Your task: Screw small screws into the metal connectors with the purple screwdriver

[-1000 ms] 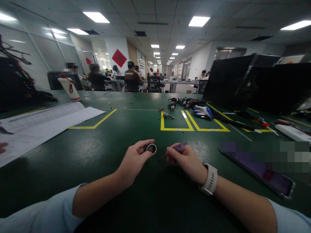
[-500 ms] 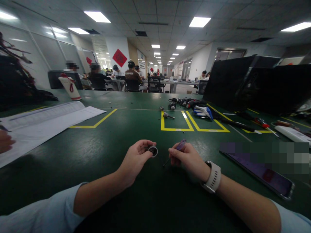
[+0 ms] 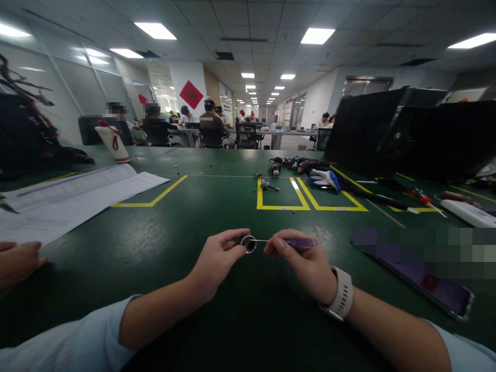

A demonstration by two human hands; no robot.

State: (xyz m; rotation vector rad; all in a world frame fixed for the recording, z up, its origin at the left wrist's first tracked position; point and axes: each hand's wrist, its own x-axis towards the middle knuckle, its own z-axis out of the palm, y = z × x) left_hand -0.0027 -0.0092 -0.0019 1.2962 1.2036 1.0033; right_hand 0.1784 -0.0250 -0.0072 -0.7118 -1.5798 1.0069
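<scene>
My left hand (image 3: 220, 261) pinches a small round metal ring-shaped part (image 3: 248, 244) between thumb and fingers, its open face turned to the right. Dark detail shows inside the rim. Closed round a screwdriver (image 3: 300, 243) with a clear purple handle is my right hand (image 3: 298, 261), which wears a pale watch. The thin shaft points left, and its tip is at the face of the metal part; whether it touches a screw inside is too small to tell. Both hands are above the green table (image 3: 186, 315).
Papers (image 3: 85, 196) and another person's hand (image 3: 19, 263) are at the left. A phone (image 3: 418, 279) lies at right. Farther back are metal parts (image 3: 267, 184), a blue-white glove (image 3: 324, 179), a red screwdriver (image 3: 422, 197), a white cup (image 3: 113, 143) and black boxes (image 3: 368, 124).
My right hand has swung the screwdriver from pointing down at the table to level, bringing its tip to the metal part. The other person's hand has moved farther into view at left.
</scene>
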